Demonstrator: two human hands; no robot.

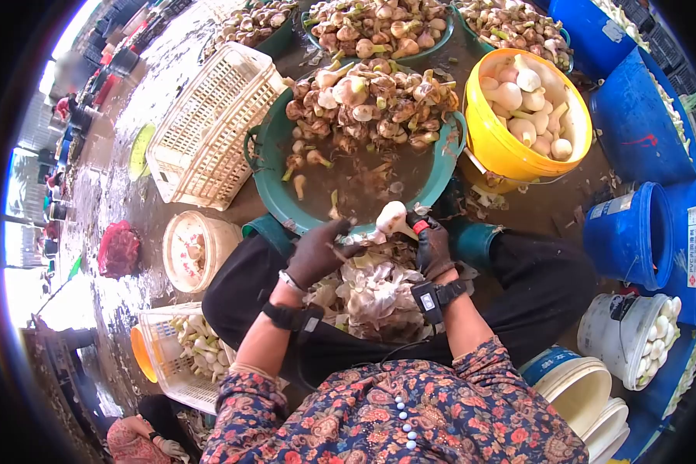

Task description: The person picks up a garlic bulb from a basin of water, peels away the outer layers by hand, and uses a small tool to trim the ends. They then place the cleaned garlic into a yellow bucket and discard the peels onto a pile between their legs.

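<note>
Dark gloves cover both hands. My right hand [433,246] is closed around the stem end of a white garlic bulb [393,219], with a small red item showing at its fingers. Just left of the bulb, my left hand [317,251] has its fingers bent beside the bulb; what they hold, if anything, is too small to tell. A green tub [271,174] of unpeeled garlic [356,104] and brown water stands in front of me. Below my hands lies a pile of papery peelings [379,298] between my legs.
A yellow bucket [479,124] of peeled bulbs stands front right, a cream crate [209,127] front left. Blue bins [642,147] and a white bucket [607,329] line the right. A cream bucket [224,247] is left. Another person's hand [170,448] shows lower left.
</note>
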